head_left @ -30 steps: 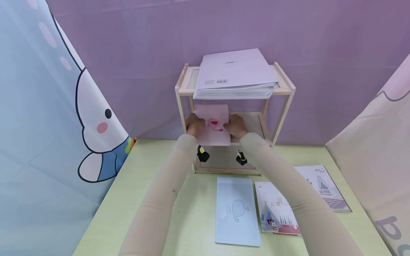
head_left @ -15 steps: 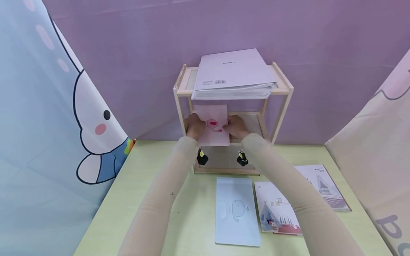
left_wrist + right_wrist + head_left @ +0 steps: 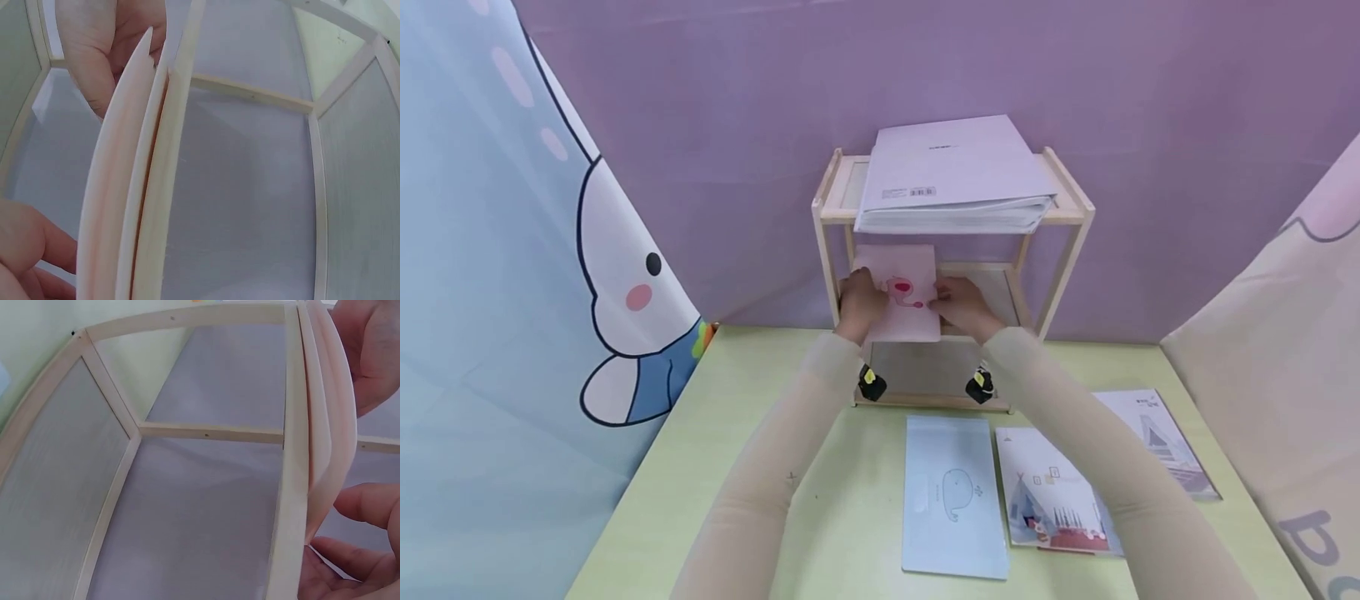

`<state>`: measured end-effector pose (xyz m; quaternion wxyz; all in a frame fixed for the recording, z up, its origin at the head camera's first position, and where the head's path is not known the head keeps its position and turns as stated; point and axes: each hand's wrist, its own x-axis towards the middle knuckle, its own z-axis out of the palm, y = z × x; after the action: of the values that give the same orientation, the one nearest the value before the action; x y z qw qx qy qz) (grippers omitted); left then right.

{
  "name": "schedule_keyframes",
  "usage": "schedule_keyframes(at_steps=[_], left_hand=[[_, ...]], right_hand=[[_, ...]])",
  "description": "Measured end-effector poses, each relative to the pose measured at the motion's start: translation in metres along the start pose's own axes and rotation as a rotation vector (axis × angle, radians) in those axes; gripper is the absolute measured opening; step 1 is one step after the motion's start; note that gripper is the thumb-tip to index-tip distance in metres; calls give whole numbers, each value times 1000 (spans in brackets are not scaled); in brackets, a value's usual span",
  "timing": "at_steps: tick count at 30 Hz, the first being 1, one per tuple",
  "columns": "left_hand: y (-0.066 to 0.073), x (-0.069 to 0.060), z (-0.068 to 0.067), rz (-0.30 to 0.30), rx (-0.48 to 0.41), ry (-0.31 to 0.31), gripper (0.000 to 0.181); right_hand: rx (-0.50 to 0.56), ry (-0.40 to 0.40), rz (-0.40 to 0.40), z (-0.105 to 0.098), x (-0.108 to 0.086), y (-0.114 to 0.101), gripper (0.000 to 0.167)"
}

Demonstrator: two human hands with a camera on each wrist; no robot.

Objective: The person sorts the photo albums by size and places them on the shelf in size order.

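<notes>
A pink notebook (image 3: 908,312) with an elephant drawing lies on the left part of the wooden rack's middle shelf (image 3: 992,287). Edge-on in the wrist views, the notebook (image 3: 337,425) shows two pale layers; I cannot tell if they are separate books. My left hand (image 3: 861,304) holds its left edge with curled fingers. At the right edge, my right hand (image 3: 962,307) touches it with thumb and fingertips loosely spread. In the right wrist view, the right hand's thumb and finger (image 3: 350,555) stand apart near the notebook's corner.
White binders or large books (image 3: 955,171) lie on the rack's top shelf. On the table before the rack are a light-blue whale notebook (image 3: 955,500) and white illustrated books (image 3: 1060,500), partly behind my right sleeve. A purple curtain (image 3: 700,167) hangs behind.
My right hand has loosened and shifted slightly right. Both wrists have drawn a little lower and outward. The pink notebook stays in place on the shelf.
</notes>
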<state>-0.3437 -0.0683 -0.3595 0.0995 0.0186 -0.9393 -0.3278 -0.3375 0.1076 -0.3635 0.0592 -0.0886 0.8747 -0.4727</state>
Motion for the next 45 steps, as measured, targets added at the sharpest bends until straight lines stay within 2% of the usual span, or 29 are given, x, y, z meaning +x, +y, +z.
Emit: schedule_keyframes(at_steps=[4, 11, 14, 19, 23, 27, 32, 40, 45], left_hand=[[-2, -8, 1, 56, -76, 2, 25], [2, -25, -5, 112, -61, -68, 54], [5, -32, -7, 158, -65, -64, 52], [3, -44, -7, 250, -92, -42, 49], [2, -54, -8, 296, -141, -41, 47], [3, -64, -10, 320, -178, -51, 47], [2, -76, -11, 338, -195, -63, 46], [-10, -89, -9, 337, -250, -16, 46], [-18, -97, -7, 384, -317, 20, 44]], right_hand=[[-27, 15, -25, 0, -9, 0, 43], [-101, 30, -102, 0, -26, 3, 39], [-81, 42, -155, -2, -33, 5, 35], [-50, 63, -197, -4, -45, 9, 33], [-48, 81, -230, -4, -54, 13, 32], [-20, 99, -287, -4, -64, 20, 31], [23, 117, -315, -5, -78, 27, 30], [67, 194, -294, -5, -97, 41, 28], [89, 222, -275, -5, -106, 52, 25]])
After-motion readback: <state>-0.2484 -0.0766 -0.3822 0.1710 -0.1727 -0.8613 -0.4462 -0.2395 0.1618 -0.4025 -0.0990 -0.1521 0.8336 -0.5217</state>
